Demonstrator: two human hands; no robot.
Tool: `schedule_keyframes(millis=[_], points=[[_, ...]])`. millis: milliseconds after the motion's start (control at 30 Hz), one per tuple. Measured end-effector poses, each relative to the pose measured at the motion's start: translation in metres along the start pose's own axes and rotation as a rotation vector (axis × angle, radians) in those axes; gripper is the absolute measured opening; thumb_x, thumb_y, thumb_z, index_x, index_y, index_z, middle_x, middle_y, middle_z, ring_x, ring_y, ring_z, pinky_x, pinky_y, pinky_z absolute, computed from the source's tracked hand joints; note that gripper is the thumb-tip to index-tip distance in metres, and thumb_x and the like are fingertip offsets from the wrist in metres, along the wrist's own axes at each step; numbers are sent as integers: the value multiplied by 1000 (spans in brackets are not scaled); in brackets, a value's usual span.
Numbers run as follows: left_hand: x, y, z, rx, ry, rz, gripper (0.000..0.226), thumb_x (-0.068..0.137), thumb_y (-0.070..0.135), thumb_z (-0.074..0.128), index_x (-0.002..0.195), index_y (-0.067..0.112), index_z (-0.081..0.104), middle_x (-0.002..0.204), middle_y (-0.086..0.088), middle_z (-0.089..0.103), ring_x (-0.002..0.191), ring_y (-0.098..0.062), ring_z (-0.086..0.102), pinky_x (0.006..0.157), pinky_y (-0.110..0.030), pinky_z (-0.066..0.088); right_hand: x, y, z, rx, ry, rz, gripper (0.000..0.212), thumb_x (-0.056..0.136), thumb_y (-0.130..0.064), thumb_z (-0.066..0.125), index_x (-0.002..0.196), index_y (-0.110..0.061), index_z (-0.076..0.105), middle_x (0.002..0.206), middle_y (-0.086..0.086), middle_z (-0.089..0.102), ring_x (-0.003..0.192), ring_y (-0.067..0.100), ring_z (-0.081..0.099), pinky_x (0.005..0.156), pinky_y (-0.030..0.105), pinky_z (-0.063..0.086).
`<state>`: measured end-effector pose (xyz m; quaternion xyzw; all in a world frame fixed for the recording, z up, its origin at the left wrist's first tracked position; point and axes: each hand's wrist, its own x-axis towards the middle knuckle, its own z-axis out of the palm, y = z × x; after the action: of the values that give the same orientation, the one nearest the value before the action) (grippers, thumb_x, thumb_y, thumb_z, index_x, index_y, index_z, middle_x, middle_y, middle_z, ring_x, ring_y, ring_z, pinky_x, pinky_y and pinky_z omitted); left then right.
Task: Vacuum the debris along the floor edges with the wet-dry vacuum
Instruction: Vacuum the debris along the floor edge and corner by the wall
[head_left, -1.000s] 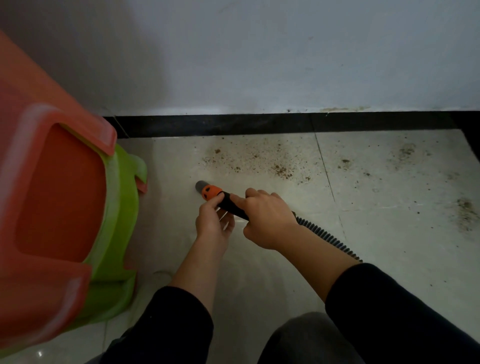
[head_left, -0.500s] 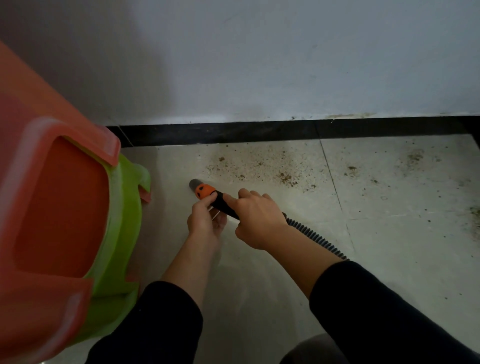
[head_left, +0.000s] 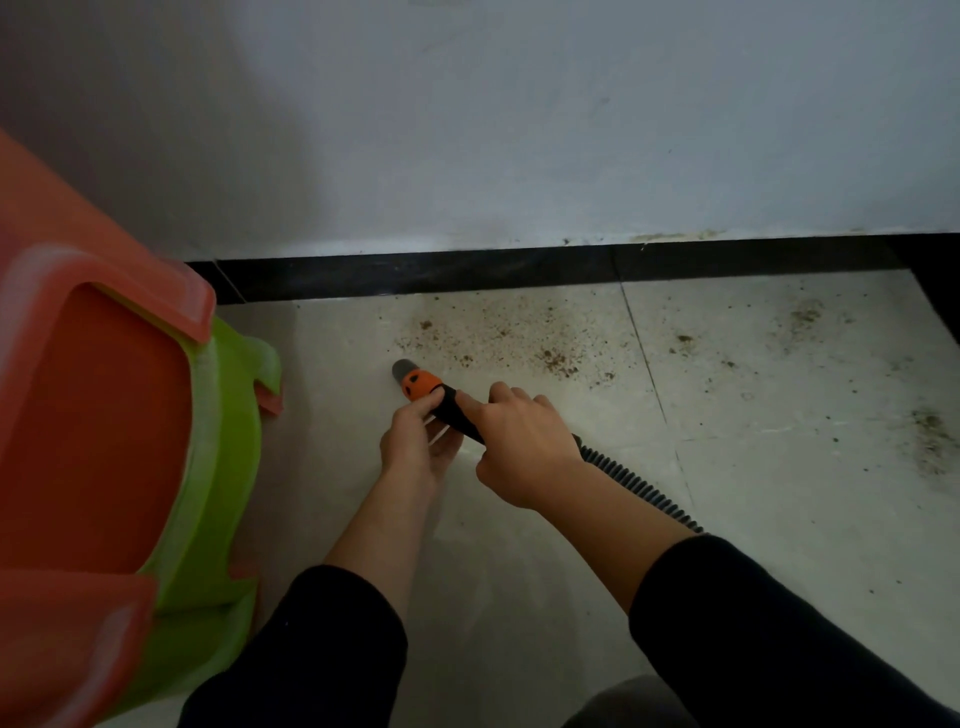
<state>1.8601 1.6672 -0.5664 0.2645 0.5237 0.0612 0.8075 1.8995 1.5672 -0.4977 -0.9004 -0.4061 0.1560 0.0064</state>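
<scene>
Head view: left hand pinches, right hand grips the vacuum nozzle, tip just short of debris; next I'd push it toward the wall edge of the floor.

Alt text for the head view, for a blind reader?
The left hand and right hand hold a vacuum nozzle low over pale floor tiles, its grey tip near brown debris by the black baseboard. Stacked plastic stools stand at left.

Both arms are reaching forward and down, bare below the dark sleeves. The right hand is curling over the vacuum nozzle, gripping it, while the left hand is pinching it nearer the tip.
</scene>
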Motion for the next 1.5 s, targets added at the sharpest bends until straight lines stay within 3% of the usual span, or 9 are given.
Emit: schedule_keyframes(millis=[500,900,1167,1367,1500], points=[[-2,-21,24,37,-60,-54,27,89,15,65,113,2,64,112,-16,66,94,-27,66,70,-32,54,-18,22,-5,-28,-13,80,62,87,-18,53,145,-21,31,115,10,50,107,27,50,89,35,38],[-6,-36,40,82,-121,-84,29,90,15,65,115,1,64,106,-15,67,90,-26,67,72,-32,56,-32,38,-10,-45,-23,134,62,87,-17,53,145,-20,32,116,10,50,108,28,50,90,36,39],[-3,-35,40,93,-131,-83,33,90,17,65,119,0,64,111,-16,68,96,-28,67,83,-36,56,-29,37,-11,-50,-22,131,63,87,-17,51,146,-20,29,118,10,50,110,28,49,90,36,38],[2,-24,34,90,-91,-86,32,89,19,65,116,3,65,106,-14,68,91,-24,65,70,-32,52,-19,27,-6,-44,-10,115,64,89,-17,51,148,-20,27,119,9,50,110,27,49,91,36,38],[4,-17,27,68,-65,-75,32,89,19,65,117,3,65,105,-13,69,96,-25,65,74,-32,52,-12,20,-4,-42,-1,95,65,89,-18,51,149,-21,26,121,7,51,111,27,49,92,36,37]])
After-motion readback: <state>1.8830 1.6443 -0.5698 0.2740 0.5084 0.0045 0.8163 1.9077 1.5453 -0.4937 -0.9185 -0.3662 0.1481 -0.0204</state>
